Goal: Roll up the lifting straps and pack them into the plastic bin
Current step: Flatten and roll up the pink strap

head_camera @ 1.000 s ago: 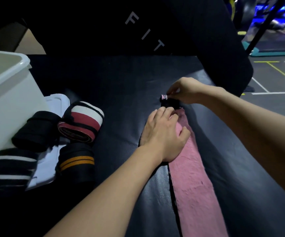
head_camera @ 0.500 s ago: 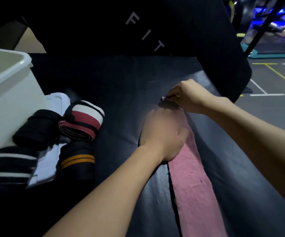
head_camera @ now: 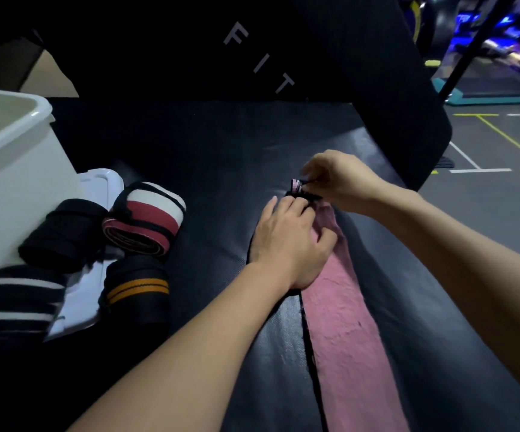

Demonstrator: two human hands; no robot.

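A long pink lifting strap [head_camera: 343, 332] with a black edge lies flat on the black padded bench, running away from me. My left hand [head_camera: 286, 241] lies on the strap near its far end, fingertips touching the black end piece. My right hand [head_camera: 336, 179] pinches that far end [head_camera: 297, 186], lifted slightly off the pad. The white plastic bin [head_camera: 12, 169] stands at the left edge. Beside it lie rolled straps: a red-and-white one [head_camera: 146, 222], a black one [head_camera: 62, 235], a black one with orange stripes [head_camera: 137, 291], and a black-and-white striped one [head_camera: 12, 304].
A white lid [head_camera: 96, 194] lies under the rolled straps. A black upright pad marked FIT [head_camera: 258, 63] rises behind the bench. The gym floor with painted lines [head_camera: 486, 163] drops off to the right.
My right hand has raised the strap's far end a little, showing its pink tip. My left hand's fingers have shifted slightly on the strap.
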